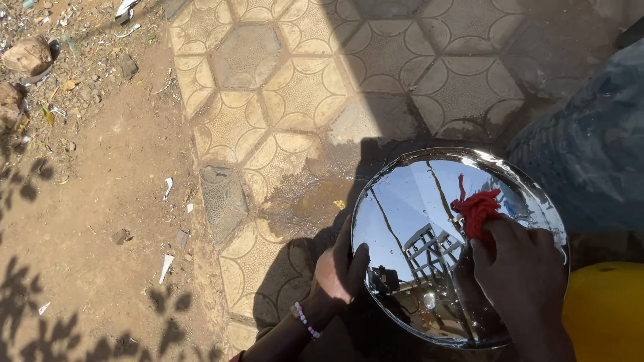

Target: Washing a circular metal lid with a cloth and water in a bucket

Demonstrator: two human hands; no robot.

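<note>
Outdoors, in hard sun, the ground is split in two: bare brown dirt (87,174) on the left, littered with stones, scraps and leaf shadows, and patterned paving (302,87) of hexagonal tiles with petal shapes across the middle and top. A wet patch (302,194) darkens the tiles near the paving's left edge, just beside the plate.

A shiny round metal plate (409,221), wet with droplets and mirroring sky and a frame, is held tilted above the paving's lower right part. The left hand (341,268), a bead bracelet (305,320) at its wrist, grips the plate's left rim with curled fingers. The right hand (520,275) is clenched around a red rag (477,209), pressing it on the plate's upper right face. A yellow container (604,312) sits at the lower right corner, blue cloth (590,147) above it.
</note>
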